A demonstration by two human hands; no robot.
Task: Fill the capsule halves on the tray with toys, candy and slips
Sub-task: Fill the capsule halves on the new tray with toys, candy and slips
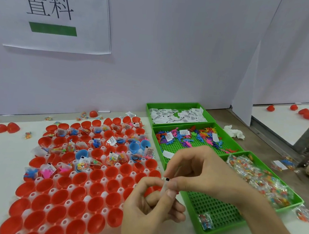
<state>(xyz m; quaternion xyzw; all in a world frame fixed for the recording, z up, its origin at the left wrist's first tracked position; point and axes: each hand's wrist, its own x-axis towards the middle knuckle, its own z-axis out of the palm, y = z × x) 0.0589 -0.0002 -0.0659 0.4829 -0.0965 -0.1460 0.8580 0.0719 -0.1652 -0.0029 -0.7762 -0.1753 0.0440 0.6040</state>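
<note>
Head-worn wide view, forward and down, close over tray [104, 194]

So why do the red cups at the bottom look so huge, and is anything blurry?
Head view: the wide-angle lens stretches the near cups and slants the bins; light is soft and even, with a faint shadow under the sign; the slip held by the left hand and right hand looks slightly soft.

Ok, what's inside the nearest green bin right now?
Clear candy packets piled at the far end of the green bin, one loose packet near the front corner. The right hand and forearm cover part of its floor, so anything there is hidden.
</note>
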